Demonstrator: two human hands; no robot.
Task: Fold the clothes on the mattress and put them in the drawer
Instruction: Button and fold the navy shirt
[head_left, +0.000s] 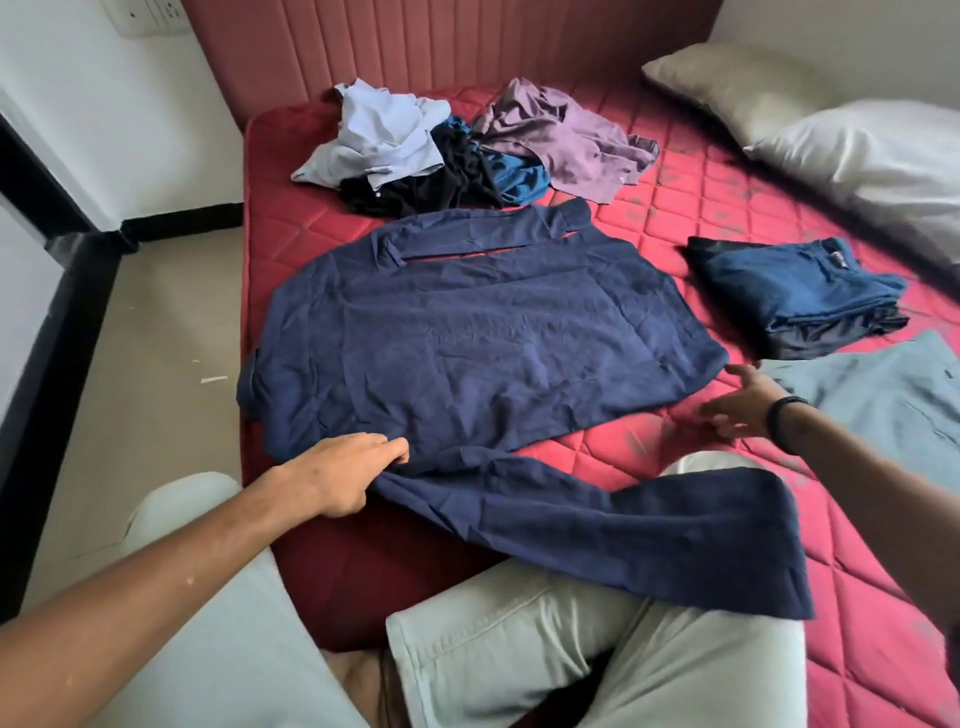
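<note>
Floor, pale tile, lies along the left of the frame beside a red quilted mattress. Left hand sits at the near left edge of the mattress, fingers curled and clamped on the cloth of a navy shirt where sleeve meets body. Shirt lies spread flat, face down, across the middle of the mattress, collar toward the padded headboard; left edge reaches the mattress border. One sleeve runs from the left hand rightward, across the near mattress edge and over the person's right knee, cuff end resting on the pale trousers. Behind the shirt, near the headboard, an unfolded pile: light blue piece on the left, black and teal pieces in the middle, mauve piece on the right, all touching. Right hand hovers just off the shirt's right hem, fingers spread apart and straight, holding nothing; image is motion-blurred here, so contact with the mattress cannot be told. Dark band circles the right wrist. Folded stack, blue on top and darker below, sits right of the shirt, apart from it. Pale blue garment lies flat just beside the stack, nearer the camera, partly behind the right forearm. Two pillows rest at far right.
</note>
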